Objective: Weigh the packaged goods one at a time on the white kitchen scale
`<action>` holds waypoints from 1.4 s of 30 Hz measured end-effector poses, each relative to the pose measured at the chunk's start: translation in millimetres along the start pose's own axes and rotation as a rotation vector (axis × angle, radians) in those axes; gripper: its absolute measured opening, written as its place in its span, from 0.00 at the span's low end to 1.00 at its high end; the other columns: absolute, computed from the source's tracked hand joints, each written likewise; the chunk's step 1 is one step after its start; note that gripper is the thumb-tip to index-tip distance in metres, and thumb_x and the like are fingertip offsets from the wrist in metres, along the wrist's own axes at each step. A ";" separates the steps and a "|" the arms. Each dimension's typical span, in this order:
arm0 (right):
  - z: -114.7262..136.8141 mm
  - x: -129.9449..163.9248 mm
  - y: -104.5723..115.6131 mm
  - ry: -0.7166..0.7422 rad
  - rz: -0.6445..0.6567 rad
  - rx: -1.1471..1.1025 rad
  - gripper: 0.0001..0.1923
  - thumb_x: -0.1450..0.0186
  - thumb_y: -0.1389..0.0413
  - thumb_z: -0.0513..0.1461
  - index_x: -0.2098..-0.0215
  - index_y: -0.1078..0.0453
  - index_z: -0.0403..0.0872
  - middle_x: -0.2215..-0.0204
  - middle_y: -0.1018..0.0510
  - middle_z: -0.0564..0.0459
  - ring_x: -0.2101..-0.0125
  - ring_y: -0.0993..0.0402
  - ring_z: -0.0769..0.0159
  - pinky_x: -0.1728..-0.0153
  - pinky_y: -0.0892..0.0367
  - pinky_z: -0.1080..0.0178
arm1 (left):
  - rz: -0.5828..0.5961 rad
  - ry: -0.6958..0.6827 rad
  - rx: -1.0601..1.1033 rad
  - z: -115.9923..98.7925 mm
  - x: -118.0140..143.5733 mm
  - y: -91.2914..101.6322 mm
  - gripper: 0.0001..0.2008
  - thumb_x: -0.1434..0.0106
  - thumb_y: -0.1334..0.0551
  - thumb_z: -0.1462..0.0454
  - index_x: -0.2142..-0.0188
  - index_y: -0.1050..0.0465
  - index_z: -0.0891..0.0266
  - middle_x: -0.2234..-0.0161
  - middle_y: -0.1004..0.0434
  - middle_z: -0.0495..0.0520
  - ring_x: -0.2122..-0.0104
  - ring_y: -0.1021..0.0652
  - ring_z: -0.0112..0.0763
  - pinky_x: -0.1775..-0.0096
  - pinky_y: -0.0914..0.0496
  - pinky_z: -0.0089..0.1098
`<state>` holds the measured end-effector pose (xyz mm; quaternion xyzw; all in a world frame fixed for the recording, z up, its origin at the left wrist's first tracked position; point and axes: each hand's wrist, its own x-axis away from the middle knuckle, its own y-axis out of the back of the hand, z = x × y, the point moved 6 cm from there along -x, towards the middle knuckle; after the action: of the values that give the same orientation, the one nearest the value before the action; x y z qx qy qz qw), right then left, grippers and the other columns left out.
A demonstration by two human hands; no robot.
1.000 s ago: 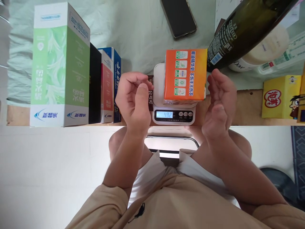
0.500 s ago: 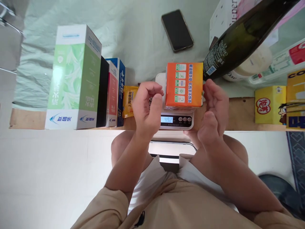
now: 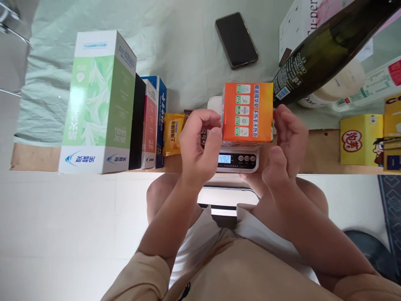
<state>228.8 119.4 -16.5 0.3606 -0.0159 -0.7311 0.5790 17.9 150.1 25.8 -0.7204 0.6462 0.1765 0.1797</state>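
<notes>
An orange soap box (image 3: 247, 112) sits on a white kitchen scale (image 3: 216, 102) near the table's front edge. The scale's lit display (image 3: 224, 159) reads 492. Just left of the box is my left hand (image 3: 200, 146), its fingers curved and thumb apart. My right hand (image 3: 283, 146) is on the other side, loosely cupped with its palm toward the box. Neither hand grips anything; whether the fingertips brush the box I cannot tell. Partly behind my left hand lie a yellow snack packet (image 3: 172, 133) and a brown packet.
Upright at left are a tall green-white carton (image 3: 94, 100), a black box, a pink box (image 3: 150, 125) and a blue box (image 3: 161, 100). A phone (image 3: 237, 40) lies beyond the scale. To the right are a dark green bottle (image 3: 322, 50), a white tub (image 3: 335, 85) and yellow boxes (image 3: 360, 140).
The whole view has shifted slightly, with things sitting a little further right. My left hand is a touch nearer the orange soap box. The box stays on the scale.
</notes>
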 end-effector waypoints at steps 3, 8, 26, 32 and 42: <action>9.2 -3.8 4.2 0.049 -0.045 -0.048 0.32 0.23 0.55 0.51 0.23 0.41 0.66 0.25 0.32 0.51 0.23 0.32 0.49 0.21 0.34 0.37 | 0.024 0.030 -0.045 0.1 0.4 0.0 0.17 0.21 0.37 0.45 0.54 0.21 0.53 0.59 0.19 0.54 0.59 0.19 0.38 0.56 0.23 0.42; 19.2 -4.8 15.6 -0.032 -0.039 0.009 0.31 0.24 0.52 0.54 0.24 0.39 0.69 0.27 0.30 0.52 0.25 0.30 0.45 0.26 0.30 0.32 | 0.043 0.012 -0.048 -5.4 -0.6 -3.2 0.14 0.20 0.38 0.48 0.53 0.22 0.53 0.59 0.20 0.54 0.59 0.21 0.38 0.56 0.25 0.42; 74.9 -89.5 -35.4 -0.456 0.523 0.748 0.60 0.43 0.30 0.59 0.20 0.46 0.53 0.24 0.41 0.29 0.32 0.28 0.17 0.40 0.27 0.18 | 0.008 -0.075 -0.130 -16.3 -9.3 14.4 0.16 0.19 0.42 0.51 0.60 0.26 0.57 0.66 0.21 0.52 0.66 0.21 0.34 0.62 0.25 0.37; 61.8 -88.6 -17.9 -0.324 0.448 0.739 0.58 0.46 0.29 0.60 0.24 0.41 0.54 0.45 0.21 0.37 0.49 0.19 0.33 0.47 0.21 0.25 | -0.020 -0.127 -0.101 -21.6 -10.2 26.6 0.13 0.21 0.40 0.55 0.62 0.28 0.56 0.69 0.22 0.52 0.68 0.22 0.34 0.66 0.28 0.37; 90.6 -118.5 -23.3 -0.212 0.537 0.533 0.49 0.44 0.30 0.50 0.27 0.39 0.57 0.36 0.21 0.46 0.44 0.16 0.42 0.41 0.20 0.36 | -0.049 0.052 -0.052 -4.5 -3.4 33.7 0.17 0.20 0.39 0.47 0.54 0.24 0.56 0.58 0.19 0.55 0.57 0.19 0.37 0.55 0.24 0.39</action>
<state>168.1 193.0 100.5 0.4036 -0.3587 -0.5571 0.6310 -15.9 147.5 30.4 -0.7449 0.6278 0.1699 0.1485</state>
